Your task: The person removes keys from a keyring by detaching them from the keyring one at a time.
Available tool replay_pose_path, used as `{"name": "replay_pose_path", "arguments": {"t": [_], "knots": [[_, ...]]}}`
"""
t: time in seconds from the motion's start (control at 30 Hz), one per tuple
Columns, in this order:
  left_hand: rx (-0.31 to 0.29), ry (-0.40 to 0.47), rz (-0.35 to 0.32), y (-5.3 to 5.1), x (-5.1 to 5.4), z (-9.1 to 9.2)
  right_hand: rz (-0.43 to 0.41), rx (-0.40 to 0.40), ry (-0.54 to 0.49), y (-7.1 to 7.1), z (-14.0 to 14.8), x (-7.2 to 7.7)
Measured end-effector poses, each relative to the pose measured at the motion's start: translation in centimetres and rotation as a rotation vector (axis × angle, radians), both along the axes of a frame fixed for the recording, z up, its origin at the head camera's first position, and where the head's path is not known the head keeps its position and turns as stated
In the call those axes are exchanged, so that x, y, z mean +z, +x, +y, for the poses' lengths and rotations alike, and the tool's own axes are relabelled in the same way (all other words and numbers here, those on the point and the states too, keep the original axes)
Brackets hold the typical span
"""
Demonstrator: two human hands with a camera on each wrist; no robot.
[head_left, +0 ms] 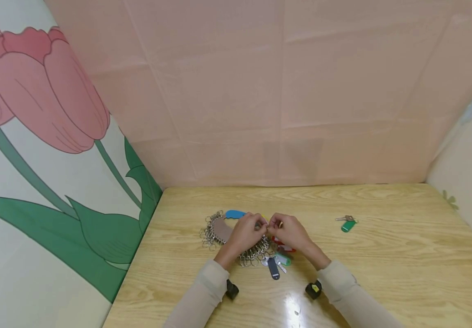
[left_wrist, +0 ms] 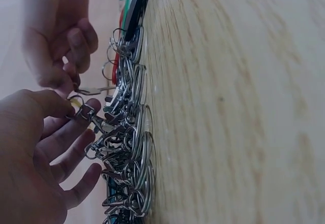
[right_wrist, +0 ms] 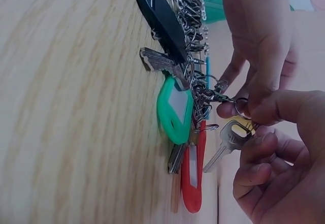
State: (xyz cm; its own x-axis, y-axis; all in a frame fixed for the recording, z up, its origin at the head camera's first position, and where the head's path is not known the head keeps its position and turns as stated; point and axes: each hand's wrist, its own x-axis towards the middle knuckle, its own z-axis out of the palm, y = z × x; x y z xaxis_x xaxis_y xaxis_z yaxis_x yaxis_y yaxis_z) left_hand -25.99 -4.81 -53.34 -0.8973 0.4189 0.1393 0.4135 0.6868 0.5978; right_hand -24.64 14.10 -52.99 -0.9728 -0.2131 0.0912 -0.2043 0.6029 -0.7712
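A round key holder with a brown plate (head_left: pixel 220 229) and a blue handle (head_left: pixel 234 213) lies on the table, fringed with metal clasps and rings (left_wrist: pixel 137 148). Above its right side, my left hand (head_left: pixel 241 234) pinches a split ring (right_wrist: pixel 242 108) joined to one clasp. My right hand (head_left: pixel 291 232) meets it fingertip to fingertip, pinching a silver key (right_wrist: pixel 231 141) by its head end. Something yellow (right_wrist: pixel 240 121) shows behind the key, partly hidden by fingers. Keys with a black tag (head_left: pixel 274 269), a green tag (right_wrist: pixel 175 109) and a red tag (right_wrist: pixel 193 178) hang from the holder.
Farther right on the wooden table (head_left: pixel 403 255) lies a loose key with a green tag (head_left: pixel 348 225). A pink sheet (head_left: pixel 281 114) hangs behind the table's back edge. A flower-printed wall (head_left: pixel 47 218) stands at the left. Black devices (head_left: pixel 313 289) sit under both wrists.
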Motion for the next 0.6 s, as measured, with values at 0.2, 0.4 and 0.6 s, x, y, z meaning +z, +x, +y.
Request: {"name": "replay_pose_path", "arguments": {"t": [0.2,0.4,0.6], "knots": [[0.008,-0.008,0.004,0.04,-0.05,0.00,0.006,0.011,-0.009,0.06,0.07,0.01],[0.011,-0.014,0.012,-0.01,-0.07,-0.02,0.021,0.000,0.014,0.10,-0.03,-0.04],[0.010,-0.019,0.017,0.03,0.04,-0.04,0.006,-0.017,0.051,0.29,-0.16,0.05]]}}
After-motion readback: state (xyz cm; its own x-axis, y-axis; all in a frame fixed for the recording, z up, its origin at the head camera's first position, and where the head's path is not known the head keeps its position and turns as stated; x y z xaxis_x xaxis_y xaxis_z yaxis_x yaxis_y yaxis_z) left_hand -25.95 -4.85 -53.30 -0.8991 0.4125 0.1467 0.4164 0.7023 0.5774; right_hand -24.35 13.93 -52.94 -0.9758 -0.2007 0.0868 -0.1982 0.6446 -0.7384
